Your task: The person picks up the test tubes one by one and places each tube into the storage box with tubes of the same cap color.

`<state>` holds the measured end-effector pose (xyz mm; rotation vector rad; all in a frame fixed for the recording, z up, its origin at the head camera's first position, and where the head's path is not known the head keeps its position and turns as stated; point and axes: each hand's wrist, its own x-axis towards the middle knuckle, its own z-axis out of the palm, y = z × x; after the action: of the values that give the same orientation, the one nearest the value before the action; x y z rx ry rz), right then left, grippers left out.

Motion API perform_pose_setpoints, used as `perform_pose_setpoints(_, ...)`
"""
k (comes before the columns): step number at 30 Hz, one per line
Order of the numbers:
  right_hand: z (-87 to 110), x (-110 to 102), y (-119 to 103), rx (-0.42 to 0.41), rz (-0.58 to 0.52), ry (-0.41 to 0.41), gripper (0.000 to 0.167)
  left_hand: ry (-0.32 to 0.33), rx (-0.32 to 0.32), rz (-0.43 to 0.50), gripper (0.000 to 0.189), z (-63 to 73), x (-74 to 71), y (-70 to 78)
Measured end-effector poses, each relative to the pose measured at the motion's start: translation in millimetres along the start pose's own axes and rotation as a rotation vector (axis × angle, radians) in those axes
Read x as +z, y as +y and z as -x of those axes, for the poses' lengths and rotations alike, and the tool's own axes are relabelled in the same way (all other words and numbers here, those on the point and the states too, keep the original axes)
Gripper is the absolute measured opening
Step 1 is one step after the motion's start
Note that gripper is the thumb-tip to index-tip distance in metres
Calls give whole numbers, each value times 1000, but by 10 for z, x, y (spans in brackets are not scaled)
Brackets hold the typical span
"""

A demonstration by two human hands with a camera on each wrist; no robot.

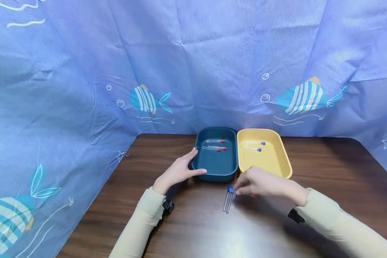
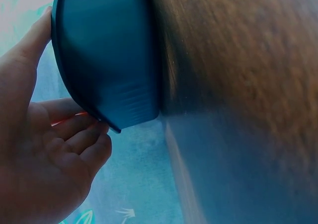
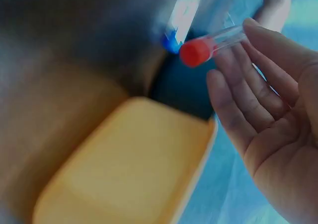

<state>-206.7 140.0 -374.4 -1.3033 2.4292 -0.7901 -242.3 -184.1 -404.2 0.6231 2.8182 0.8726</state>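
Your left hand (image 1: 180, 169) rests spread against the dark blue tub (image 1: 216, 174), seemingly steadying it, while your right hand (image 1: 261, 181), apart, pinches a red-capped tube (image 3: 212, 45) by its clear end, in front of the yellow tub (image 1: 271, 163). Blue-capped tubes (image 1: 228, 202) lie just beside it; raised tub walls stand in the way.

That dark blue tray (image 1: 214, 165) looks like smooth, matt plastic, as does the yellow tray (image 1: 275, 161) beside it, with clear, glossy tubes (image 1: 227, 202) in front, a shiny wood-grained table (image 1: 167, 152) underneath and a creased cloth curtain (image 1: 213, 71) behind.
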Motion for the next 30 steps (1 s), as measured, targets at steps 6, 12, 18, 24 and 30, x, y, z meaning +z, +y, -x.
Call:
perform_pose_setpoints(6, -172, -415, 22, 160, -128, 135, 22, 22, -7, 14, 102, 35, 19, -32)
perform_pose_setpoints(12, -444, -804, -39, 223, -188, 226, 26, 25, -9, 13, 102, 37, -32, -49)
perform_pose_setpoints(18, -665, -1109, -93, 213, -274, 236, 31, 15, -19, 16, 103, 26, -35, -28)
perform_pose_setpoints(24, -793, -1335, -138, 237, -360, 326, 33, 11, -14, 9, 103, -37, -2, -4)
perform_pose_setpoints(30, -967, -1495, -129, 217, -377, 308, 31, 11, -14, 9, 104, -20, 11, -35)
